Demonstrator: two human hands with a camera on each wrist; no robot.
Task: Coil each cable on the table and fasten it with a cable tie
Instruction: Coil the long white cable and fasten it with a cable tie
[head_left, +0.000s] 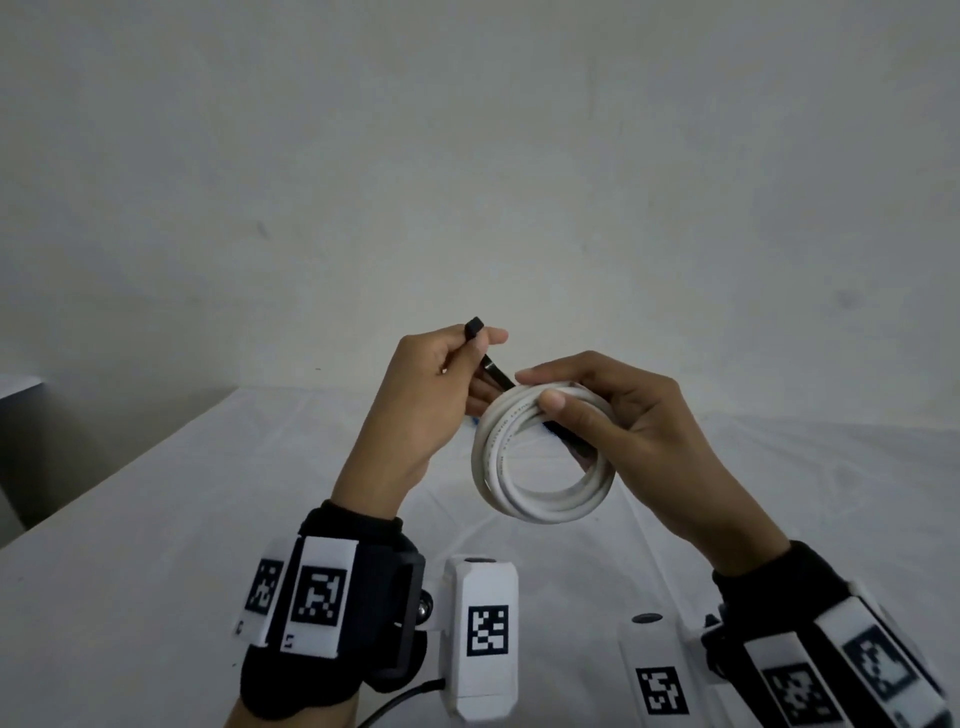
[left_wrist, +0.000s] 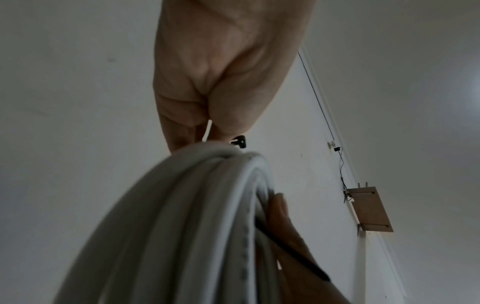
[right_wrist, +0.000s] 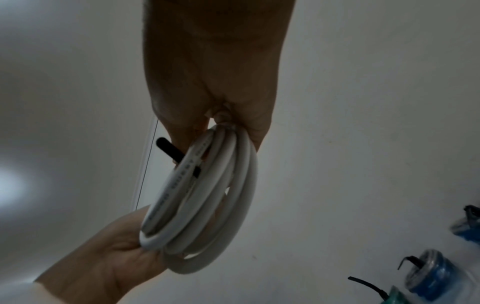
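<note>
A white cable coil (head_left: 540, 460) hangs above the table, upright and facing me. My right hand (head_left: 540, 389) grips its top, thumb in front and fingers behind. A black cable tie (head_left: 492, 370) slants across the top of the coil. My left hand (head_left: 478, 358) pinches it near the square head, which sticks up above the thumb. The tie's tail passes through the coil's opening by my right palm. In the right wrist view the right hand (right_wrist: 223, 121) clamps the coil (right_wrist: 202, 195), with the tie (right_wrist: 176, 152) poking out left. The left wrist view shows the tie head (left_wrist: 240, 142) above the coil (left_wrist: 194, 216).
A white cloth covers the table (head_left: 208, 493), which ends at a drop on the left. In the right wrist view, blue cable coils (right_wrist: 436, 273) with black ties lie on the cloth at the lower right, with a green one (right_wrist: 397, 296) beside them. A plain wall stands behind.
</note>
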